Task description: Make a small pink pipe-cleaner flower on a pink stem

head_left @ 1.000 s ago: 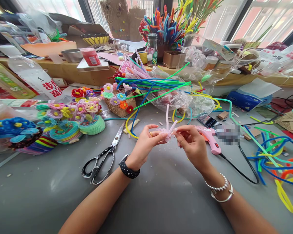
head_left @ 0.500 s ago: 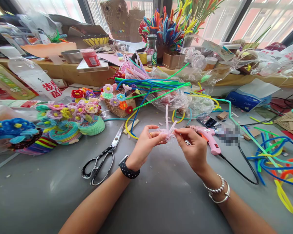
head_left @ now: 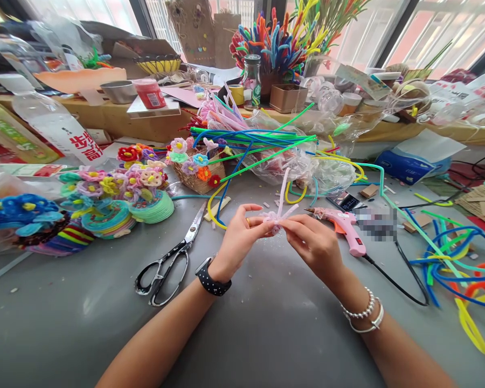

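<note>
Head view shows the left hand (head_left: 242, 234) pinching a pale pink, fuzzy pipe-cleaner piece (head_left: 275, 217) between thumb and fingers; the right hand (head_left: 315, 242) has its fingertips closed on its right side. This piece is above the smooth grey table (head_left: 267, 339), between black-handled metal scissors (head_left: 183, 246) and a pink plastic glue gun (head_left: 351, 233).

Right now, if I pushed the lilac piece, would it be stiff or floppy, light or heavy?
The lilac piece is probably stiff enough to hold shape: its long stem stands up with the top free. It is likely light, being thin strands pinched by the left hand and right hand. A firm push may bend it, as its curled base suggests.
</note>
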`<state>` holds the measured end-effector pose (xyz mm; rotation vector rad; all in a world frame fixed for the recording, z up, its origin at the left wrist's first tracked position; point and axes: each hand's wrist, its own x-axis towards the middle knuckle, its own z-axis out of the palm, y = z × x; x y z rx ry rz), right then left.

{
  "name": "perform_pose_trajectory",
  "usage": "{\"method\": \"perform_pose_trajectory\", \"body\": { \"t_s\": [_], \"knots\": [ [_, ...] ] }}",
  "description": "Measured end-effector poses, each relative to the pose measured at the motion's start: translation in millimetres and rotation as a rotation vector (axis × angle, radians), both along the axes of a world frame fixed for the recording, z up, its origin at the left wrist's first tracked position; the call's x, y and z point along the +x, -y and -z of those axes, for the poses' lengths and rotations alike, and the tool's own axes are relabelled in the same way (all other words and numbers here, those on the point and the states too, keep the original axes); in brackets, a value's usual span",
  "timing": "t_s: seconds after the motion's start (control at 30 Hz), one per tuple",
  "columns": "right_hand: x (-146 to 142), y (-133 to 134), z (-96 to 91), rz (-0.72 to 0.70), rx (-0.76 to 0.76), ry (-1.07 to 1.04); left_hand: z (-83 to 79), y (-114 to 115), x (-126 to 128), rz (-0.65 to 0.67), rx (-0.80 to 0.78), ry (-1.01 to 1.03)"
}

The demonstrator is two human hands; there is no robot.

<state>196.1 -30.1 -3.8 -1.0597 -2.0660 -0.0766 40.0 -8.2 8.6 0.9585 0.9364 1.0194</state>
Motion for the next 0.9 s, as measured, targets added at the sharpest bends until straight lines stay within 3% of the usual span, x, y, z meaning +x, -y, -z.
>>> {"method": "perform_pose_trajectory", "body": {
  "t_s": [0.47,0.6,0.77,0.9],
  "knots": [
    [2.6,-1.3,-0.4,0.001,0.159,0.125,-2.3,0.2,0.1,0.017,-0.064,0.079],
    [1.5,-1.9,-4.1,-0.031,0.051,-0.032,-2.8,0.1,-0.3,0.020,-0.049,0.073],
    [-0.8,-1.8,-9.7,0.040,-0.220,-0.336,-3.7,-0.1,-0.2,0.011,-0.031,0.064],
    [-1.4,-1.4,-10.0,0.046,-0.292,-0.363,-2.8,0.0,-0.2,0.011,-0.024,0.057]
  ]
}}
